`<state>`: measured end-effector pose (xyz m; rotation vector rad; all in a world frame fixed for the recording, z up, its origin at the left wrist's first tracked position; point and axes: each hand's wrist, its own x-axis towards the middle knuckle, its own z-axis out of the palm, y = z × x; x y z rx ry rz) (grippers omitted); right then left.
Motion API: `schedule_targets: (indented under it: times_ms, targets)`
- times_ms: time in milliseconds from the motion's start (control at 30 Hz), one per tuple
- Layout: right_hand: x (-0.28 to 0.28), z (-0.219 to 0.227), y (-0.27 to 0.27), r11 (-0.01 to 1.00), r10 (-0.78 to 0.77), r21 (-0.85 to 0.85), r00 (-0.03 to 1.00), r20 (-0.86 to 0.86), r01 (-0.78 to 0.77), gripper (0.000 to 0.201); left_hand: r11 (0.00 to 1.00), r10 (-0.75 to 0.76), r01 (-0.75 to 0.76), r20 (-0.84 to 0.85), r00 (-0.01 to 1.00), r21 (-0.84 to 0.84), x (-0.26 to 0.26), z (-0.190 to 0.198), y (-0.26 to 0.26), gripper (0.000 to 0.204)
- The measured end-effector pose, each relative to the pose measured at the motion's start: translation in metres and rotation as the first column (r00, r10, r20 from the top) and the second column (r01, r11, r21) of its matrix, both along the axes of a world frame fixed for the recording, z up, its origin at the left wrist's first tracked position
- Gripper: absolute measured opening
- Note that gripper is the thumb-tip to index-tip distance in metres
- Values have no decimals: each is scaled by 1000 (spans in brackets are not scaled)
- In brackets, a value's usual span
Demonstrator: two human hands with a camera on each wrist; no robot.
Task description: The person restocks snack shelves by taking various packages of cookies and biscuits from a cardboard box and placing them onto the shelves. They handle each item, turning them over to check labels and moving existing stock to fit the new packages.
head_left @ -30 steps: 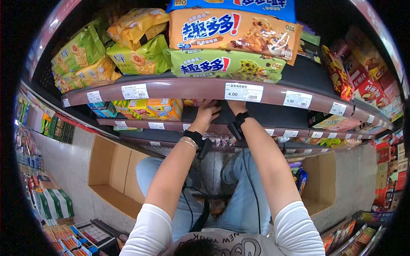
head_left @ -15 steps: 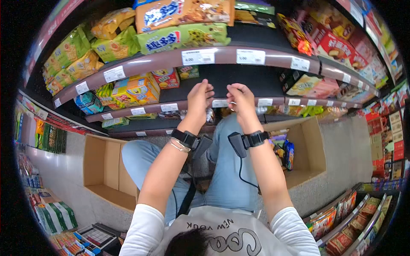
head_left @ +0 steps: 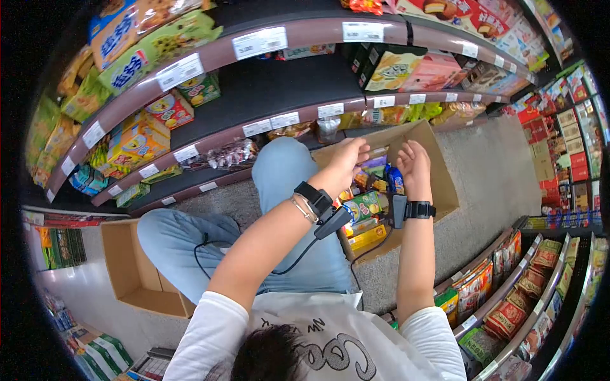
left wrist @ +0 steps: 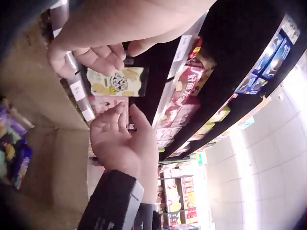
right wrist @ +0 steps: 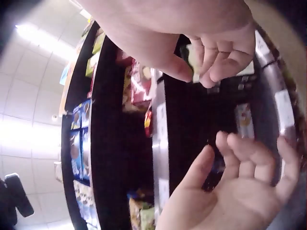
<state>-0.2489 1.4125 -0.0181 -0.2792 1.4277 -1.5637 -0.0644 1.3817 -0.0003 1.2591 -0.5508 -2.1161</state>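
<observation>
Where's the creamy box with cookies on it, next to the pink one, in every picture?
Head: cream cookie box on the shelf, top, right of middle.
Left wrist: left of middle, between the left hand and right hand.
Right wrist: seemingly near the top, mostly behind the right hand's fingers.
Shared landmark: price-tagged shelf edge.

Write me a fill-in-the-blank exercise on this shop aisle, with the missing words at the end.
The left hand and the right hand are holding ____.
Packages lie inside an open box made of ____.
The person's jeans are light ____.
The bracelet is worn on the person's ____ arm.

Missing words, in order: nothing; cardboard; blue; left.
</observation>
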Motion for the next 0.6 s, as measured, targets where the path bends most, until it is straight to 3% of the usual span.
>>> schedule_targets:
  times_ms: [100,267,333,400,433,467,500,567,600]
  targets:
    - [-33,-59,-5,980,22,195,997,77,-36,28,996,-10,8,23,1000,86,-21,-45,-5,18]
    - [-21,-126,-7,882,142,428,977,161,-199,31,991,-31,7,182,983,131,-38,-88,-13,28]
    - [-14,-162,-5,808,287,466,932,224,-361,25,990,-39,4,242,969,140,-39,-109,-17,32]
    - [-2,-183,-6,648,451,587,866,218,-485,19,987,-66,20,286,956,161,-39,-126,-21,35]
    - [6,-214,-5,626,516,619,847,127,-475,18,985,-91,41,297,950,170,-37,-126,-23,35]
    - [1,-256,-2,552,659,564,736,158,-615,20,982,-113,59,308,945,178,-37,-127,-26,36]
    - [8,-260,1,474,733,551,654,184,-687,23,982,-127,72,330,935,173,-37,-127,-29,36]
    - [31,-236,3,310,856,568,484,182,-762,29,982,-138,81,348,927,172,-38,-118,-33,35]
    - [45,-177,-1,228,904,603,396,161,-765,33,982,-133,76,344,930,176,-38,-114,-34,35]
